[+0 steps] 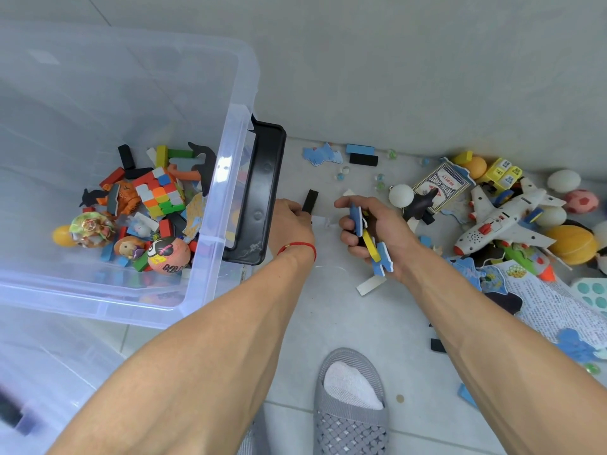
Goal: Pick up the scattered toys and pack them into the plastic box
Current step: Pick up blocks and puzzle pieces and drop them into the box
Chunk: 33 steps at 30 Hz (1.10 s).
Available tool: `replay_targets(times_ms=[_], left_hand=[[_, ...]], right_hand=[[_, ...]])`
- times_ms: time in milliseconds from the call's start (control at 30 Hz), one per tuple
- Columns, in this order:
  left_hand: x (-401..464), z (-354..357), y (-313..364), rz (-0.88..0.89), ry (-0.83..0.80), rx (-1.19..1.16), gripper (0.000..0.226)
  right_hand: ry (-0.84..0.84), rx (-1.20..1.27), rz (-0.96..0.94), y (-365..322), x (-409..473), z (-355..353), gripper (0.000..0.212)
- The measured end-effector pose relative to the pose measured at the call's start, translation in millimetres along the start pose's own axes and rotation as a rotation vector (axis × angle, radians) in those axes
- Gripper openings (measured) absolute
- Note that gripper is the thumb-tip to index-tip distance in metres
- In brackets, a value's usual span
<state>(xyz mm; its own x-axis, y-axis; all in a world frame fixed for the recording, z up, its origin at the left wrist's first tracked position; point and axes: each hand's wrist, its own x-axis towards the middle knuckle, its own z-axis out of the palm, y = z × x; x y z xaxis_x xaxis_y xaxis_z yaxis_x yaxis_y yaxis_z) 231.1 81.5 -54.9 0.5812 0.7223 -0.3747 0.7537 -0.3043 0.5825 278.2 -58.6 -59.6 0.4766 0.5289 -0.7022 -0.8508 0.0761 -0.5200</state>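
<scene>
While the left hand (290, 224) pinches a black block (310, 201) just right of the plastic box (210, 257), the right hand (371, 231) clutches a crowded fistful of foam puzzle pieces (374, 247) farther right — loosely stacked, so one could slip out mid-carry. Most toys, like the toy plane (505, 221), lie right of the box — some already inside.

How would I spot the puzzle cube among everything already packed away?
Look inside the big clear plastic box on the left. Amid the heap of small blocks on its floor sits the multicoloured puzzle cube, just right of an orange figure. It alone has faces gridded in red, white, orange and green squares.
</scene>
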Motion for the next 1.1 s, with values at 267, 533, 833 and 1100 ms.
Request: replay_targets(times_ms=[267,533,833,1100], left_hand=[[-34,-14,-7,0.041,-0.029,-0.025,0.026],[-102,-86,50,0.344,-0.093,-0.095,0.022],[-80,-270,61,0.488,0.102,0.087,0.025],[-65,-336,38,-0.084,0.032,-0.184,0.047]], right_hand=[[0.002,0.139,0.02,13,-23,-2,0.02],[0.067,0.059,0.056,-25,-115,39,0.025],[0.07,-0.715,0.021,-113,-188,212,0.021],[0.131,-0.298,0.021,-61,-149,308,0.042]])
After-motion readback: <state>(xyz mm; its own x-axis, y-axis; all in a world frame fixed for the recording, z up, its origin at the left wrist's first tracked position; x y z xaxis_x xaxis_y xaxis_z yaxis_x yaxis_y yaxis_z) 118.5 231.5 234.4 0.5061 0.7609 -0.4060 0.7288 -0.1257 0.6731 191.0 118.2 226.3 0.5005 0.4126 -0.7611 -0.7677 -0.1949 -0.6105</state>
